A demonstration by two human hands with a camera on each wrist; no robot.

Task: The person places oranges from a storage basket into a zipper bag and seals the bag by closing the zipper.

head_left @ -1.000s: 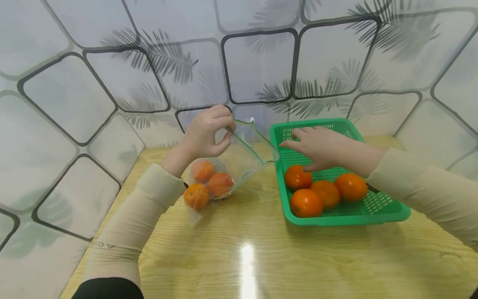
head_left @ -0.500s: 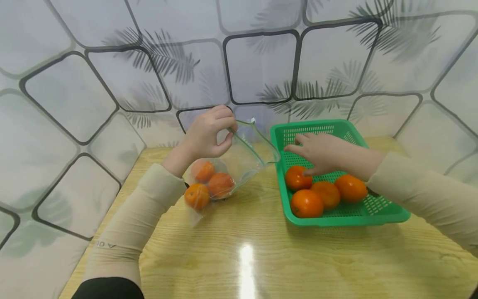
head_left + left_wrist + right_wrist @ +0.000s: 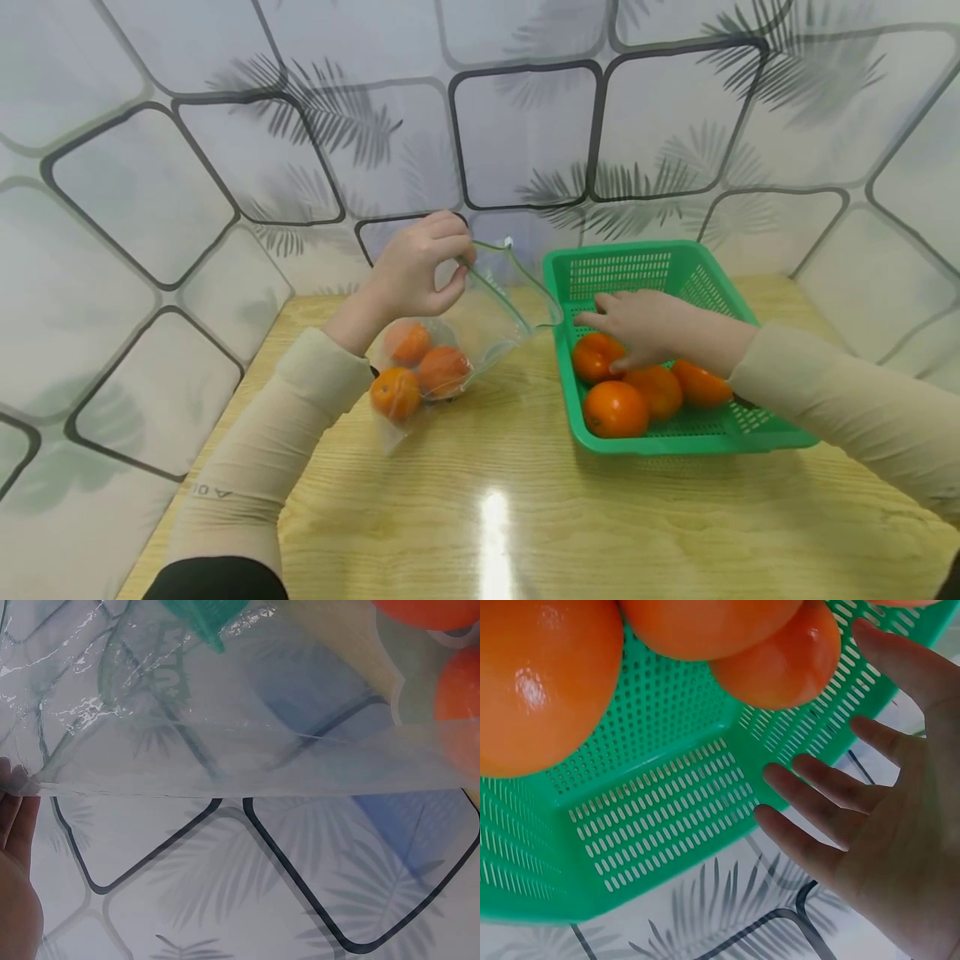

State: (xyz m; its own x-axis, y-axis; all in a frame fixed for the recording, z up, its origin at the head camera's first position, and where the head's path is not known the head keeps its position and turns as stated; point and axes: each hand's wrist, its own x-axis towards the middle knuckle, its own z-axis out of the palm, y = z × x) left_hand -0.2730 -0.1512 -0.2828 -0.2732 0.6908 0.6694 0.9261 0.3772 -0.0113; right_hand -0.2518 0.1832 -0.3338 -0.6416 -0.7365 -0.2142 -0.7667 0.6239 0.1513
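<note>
One orange (image 3: 595, 358) seemed our pick: our left grip (image 3: 420, 263) pinched the ziplock bag (image 3: 483, 323) while our spread right grip (image 3: 651, 327) likely needed closing.

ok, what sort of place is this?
Probably a screened-off workspace, though the wider room is out of view: a wood-grain table, patterned wall round its back and sides, and a basket of fruit.

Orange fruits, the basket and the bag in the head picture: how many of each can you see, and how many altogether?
Clear bag: 1
Green basket: 1
Bagged orange fruits: 3
Orange fruits in the basket: 4 showing
Total: 9
</note>
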